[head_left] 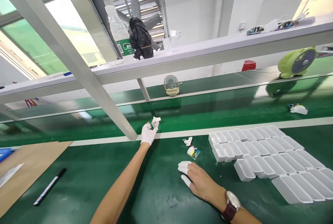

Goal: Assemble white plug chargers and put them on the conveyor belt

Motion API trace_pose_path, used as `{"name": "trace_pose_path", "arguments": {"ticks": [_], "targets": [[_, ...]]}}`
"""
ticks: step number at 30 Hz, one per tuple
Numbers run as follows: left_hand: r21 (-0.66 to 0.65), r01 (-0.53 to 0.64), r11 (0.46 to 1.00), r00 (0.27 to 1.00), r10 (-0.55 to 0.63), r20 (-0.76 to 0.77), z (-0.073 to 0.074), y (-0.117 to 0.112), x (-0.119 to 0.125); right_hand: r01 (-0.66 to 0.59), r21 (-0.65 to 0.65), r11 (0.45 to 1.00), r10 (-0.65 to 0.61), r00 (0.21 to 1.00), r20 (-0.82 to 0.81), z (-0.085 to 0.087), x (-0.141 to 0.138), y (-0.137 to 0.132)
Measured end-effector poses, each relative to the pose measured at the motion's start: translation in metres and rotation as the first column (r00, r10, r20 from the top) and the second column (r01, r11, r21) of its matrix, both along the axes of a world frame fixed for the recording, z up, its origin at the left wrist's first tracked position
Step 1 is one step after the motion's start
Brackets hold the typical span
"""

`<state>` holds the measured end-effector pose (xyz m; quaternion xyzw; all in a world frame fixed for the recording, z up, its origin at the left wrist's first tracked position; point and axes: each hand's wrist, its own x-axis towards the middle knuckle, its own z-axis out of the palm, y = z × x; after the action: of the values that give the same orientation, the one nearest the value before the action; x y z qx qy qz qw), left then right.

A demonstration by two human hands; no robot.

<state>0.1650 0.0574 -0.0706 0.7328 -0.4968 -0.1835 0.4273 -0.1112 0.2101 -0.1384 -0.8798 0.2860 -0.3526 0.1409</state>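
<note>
My left hand (148, 134), in a white glove, reaches to the edge of the green belt. Its fingers are closed on a small white plug housing (155, 122). On the green table my right hand (197, 177) lies palm down with its fingers stretched out. White cots cover several of its fingertips, and a watch (232, 203) is on the wrist. Just beyond those fingers lies a small circuit board (193, 152) with a yellow and white part. A white plug piece (187, 141) sits right behind the board.
Rows of white plastic casings (257, 154) stand on the right. A marker pen (50, 187) and cardboard (31, 168) lie left. Another board with a white part (297, 109) rests on the belt (223, 113). A post (104, 102) and shelf (197, 55) rise ahead, with fans (171, 84) behind.
</note>
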Motion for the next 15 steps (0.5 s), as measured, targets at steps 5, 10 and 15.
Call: {"name": "trace_pose_path", "arguments": {"ticks": [5, 10, 15], "targets": [[0.032, 0.027, 0.999, 0.993, -0.031, 0.118, 0.014, 0.065, 0.045, -0.025, -0.037, 0.999, 0.023, 0.998, -0.052, 0.006, -0.002, 0.009], [0.244, 0.041, 0.969, 0.947, -0.116, 0.3, 0.024, 0.14, 0.099, -0.038, -0.054, 0.998, 0.033, 0.995, -0.09, -0.001, -0.004, 0.012], [0.412, 0.056, 0.909, 0.826, -0.274, 0.493, -0.007, 0.179, 0.127, -0.048, -0.053, 0.997, 0.038, 0.986, -0.163, -0.011, -0.006, 0.014]]}}
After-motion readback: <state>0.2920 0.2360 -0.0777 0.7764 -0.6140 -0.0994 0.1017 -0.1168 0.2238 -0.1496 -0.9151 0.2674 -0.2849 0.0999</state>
